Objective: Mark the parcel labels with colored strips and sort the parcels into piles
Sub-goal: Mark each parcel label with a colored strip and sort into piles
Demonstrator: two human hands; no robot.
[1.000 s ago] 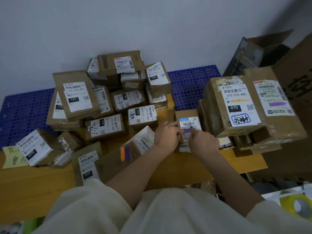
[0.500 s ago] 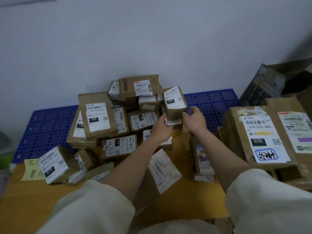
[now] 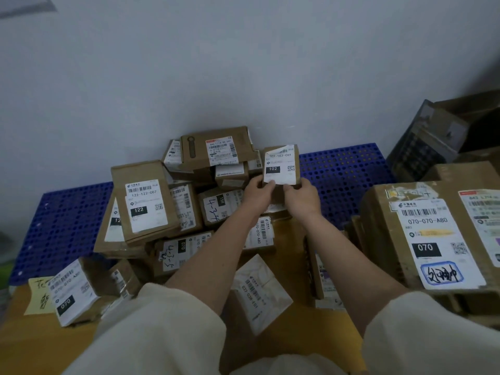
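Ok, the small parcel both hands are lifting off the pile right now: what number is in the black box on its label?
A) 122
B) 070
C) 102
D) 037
C: the label on the small parcel held between the left hand and the right hand reads 102 in its black box, under the code 102-102-C01.

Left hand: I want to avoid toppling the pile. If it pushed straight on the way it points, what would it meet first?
The left hand already grips the parcel marked 102; going on, it would likely push that toward the white wall, though depth is unclear.
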